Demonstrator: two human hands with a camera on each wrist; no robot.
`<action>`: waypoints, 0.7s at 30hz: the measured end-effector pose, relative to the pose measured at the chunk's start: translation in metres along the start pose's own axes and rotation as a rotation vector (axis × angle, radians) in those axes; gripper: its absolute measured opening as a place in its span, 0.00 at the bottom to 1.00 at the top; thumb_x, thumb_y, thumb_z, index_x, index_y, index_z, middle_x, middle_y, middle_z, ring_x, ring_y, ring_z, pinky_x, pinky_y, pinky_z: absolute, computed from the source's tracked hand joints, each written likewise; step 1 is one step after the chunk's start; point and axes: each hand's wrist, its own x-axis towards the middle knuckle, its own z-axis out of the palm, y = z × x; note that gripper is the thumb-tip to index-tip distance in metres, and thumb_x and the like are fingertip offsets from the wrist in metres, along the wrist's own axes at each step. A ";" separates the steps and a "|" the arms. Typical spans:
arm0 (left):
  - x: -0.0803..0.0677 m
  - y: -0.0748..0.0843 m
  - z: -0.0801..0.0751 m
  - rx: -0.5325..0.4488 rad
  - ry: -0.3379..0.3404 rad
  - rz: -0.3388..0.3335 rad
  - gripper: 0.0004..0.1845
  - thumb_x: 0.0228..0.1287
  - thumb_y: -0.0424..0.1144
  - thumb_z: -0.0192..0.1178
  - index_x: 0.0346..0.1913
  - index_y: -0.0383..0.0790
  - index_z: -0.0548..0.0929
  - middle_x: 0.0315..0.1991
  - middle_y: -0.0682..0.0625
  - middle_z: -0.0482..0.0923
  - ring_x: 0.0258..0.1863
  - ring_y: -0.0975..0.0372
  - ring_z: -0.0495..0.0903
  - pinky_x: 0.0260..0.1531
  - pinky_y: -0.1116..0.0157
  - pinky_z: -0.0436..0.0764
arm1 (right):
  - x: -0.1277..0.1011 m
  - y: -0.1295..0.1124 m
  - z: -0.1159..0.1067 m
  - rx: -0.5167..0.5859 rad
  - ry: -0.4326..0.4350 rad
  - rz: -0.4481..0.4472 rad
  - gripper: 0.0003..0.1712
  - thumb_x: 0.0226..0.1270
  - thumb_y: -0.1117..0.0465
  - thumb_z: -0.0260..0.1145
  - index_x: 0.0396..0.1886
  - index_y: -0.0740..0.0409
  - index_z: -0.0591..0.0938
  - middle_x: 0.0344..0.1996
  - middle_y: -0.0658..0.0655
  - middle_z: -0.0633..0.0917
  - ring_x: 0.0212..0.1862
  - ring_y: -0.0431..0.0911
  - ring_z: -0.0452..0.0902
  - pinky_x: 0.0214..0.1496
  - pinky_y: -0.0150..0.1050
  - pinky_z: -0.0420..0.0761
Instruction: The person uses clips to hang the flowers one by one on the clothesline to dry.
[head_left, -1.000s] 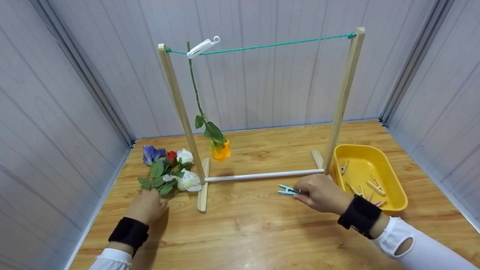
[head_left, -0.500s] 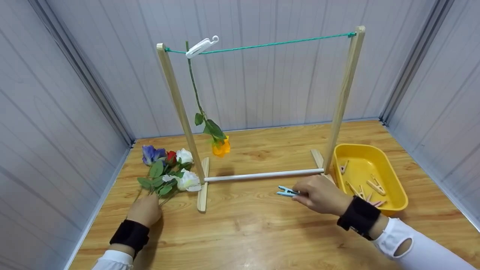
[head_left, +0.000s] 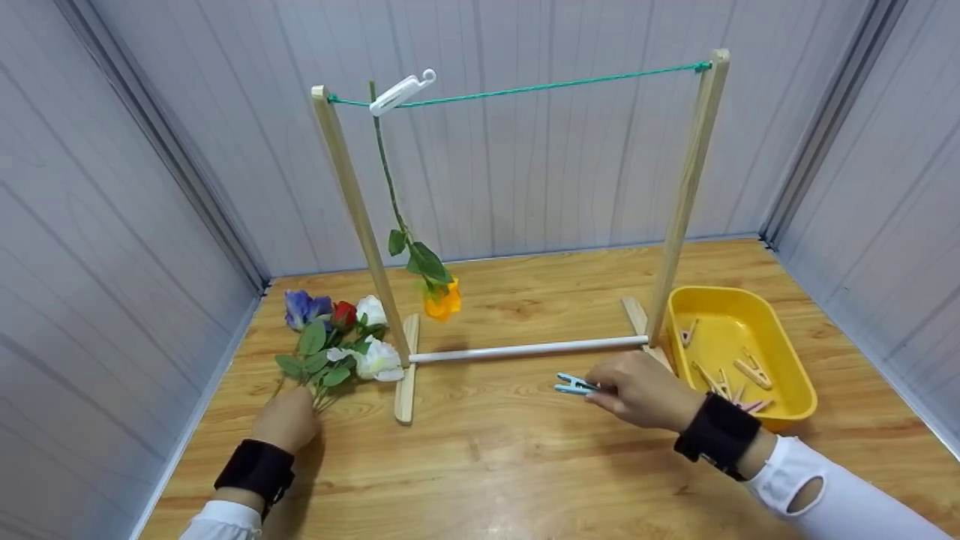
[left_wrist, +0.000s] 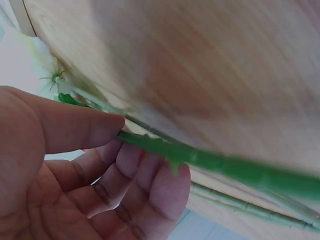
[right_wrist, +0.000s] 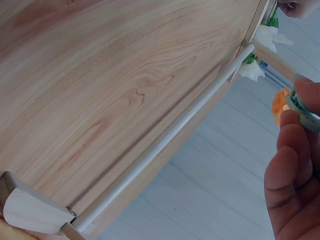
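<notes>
At the lower left my left hand (head_left: 285, 418) is at the stems of a bunch of artificial flowers. The left wrist view shows its thumb and fingers pinching one green flower stem (left_wrist: 200, 159), with other stems lying below; which bloom it belongs to I cannot tell. The bunch has a blue-purple flower (head_left: 304, 309), a red rose (head_left: 344, 313) and white flowers (head_left: 378, 361). My right hand (head_left: 637, 390) pinches a light blue clothespin (head_left: 575, 384) over the table, left of the yellow tray. Its far end is hidden by the fingers.
A wooden frame with a white crossbar (head_left: 525, 349) carries a green string (head_left: 540, 88). From it an orange flower (head_left: 442, 299) hangs head down by a white clip (head_left: 401, 93). A yellow tray (head_left: 795, 375) holds several clothespins (head_left: 752, 370).
My left hand has drawn back slightly toward me along the stems. The red and white flowers have shifted a little. My right hand stays almost still with the blue clothespin.
</notes>
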 end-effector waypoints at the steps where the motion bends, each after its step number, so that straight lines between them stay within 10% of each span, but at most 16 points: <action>1: -0.002 0.001 -0.003 0.001 0.007 0.002 0.03 0.63 0.21 0.58 0.36 0.25 0.82 0.35 0.31 0.85 0.34 0.43 0.85 0.36 0.44 0.84 | 0.000 0.000 0.000 0.001 0.000 0.000 0.07 0.64 0.68 0.79 0.32 0.55 0.87 0.24 0.47 0.84 0.25 0.31 0.69 0.27 0.26 0.68; 7: -0.007 0.002 -0.007 0.002 0.124 -0.009 0.19 0.68 0.18 0.52 0.58 0.07 0.68 0.35 0.23 0.82 0.31 0.35 0.86 0.32 0.42 0.86 | 0.000 0.000 0.002 0.003 0.001 0.003 0.08 0.63 0.68 0.80 0.31 0.55 0.87 0.22 0.47 0.81 0.25 0.29 0.65 0.27 0.24 0.65; 14: -0.008 0.006 -0.008 0.069 0.344 -0.029 0.04 0.74 0.20 0.50 0.41 0.18 0.73 0.26 0.26 0.80 0.23 0.36 0.83 0.22 0.40 0.84 | 0.001 -0.001 0.003 -0.003 -0.007 -0.004 0.11 0.63 0.68 0.80 0.29 0.53 0.85 0.21 0.46 0.79 0.25 0.29 0.63 0.27 0.23 0.63; 21: -0.003 0.011 -0.020 0.287 0.482 0.019 0.12 0.77 0.25 0.54 0.34 0.19 0.81 0.29 0.28 0.81 0.22 0.41 0.81 0.21 0.46 0.82 | 0.001 -0.001 0.004 0.013 -0.011 0.005 0.10 0.64 0.68 0.79 0.29 0.54 0.85 0.21 0.46 0.79 0.25 0.29 0.63 0.27 0.23 0.63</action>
